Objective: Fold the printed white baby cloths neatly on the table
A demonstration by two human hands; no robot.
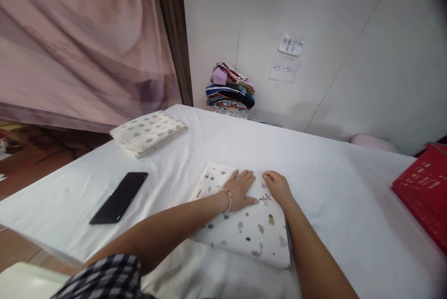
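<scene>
A folded white cloth (249,231) printed with small flamingos and pineapples lies on the white table (216,140) in front of me. My left hand (239,188), with a bracelet at the wrist, rests flat on the cloth's far part with fingers stretched out. My right hand (278,186) lies palm down beside it on the cloth's far right edge, fingers pointing left. Neither hand holds anything.
A black phone (119,197) lies on the table to the left. A second folded patterned cloth (148,132) sits at the far left corner. A stack of colourful folded fabrics (230,90) stands by the wall. A red crate (424,192) is at the right edge.
</scene>
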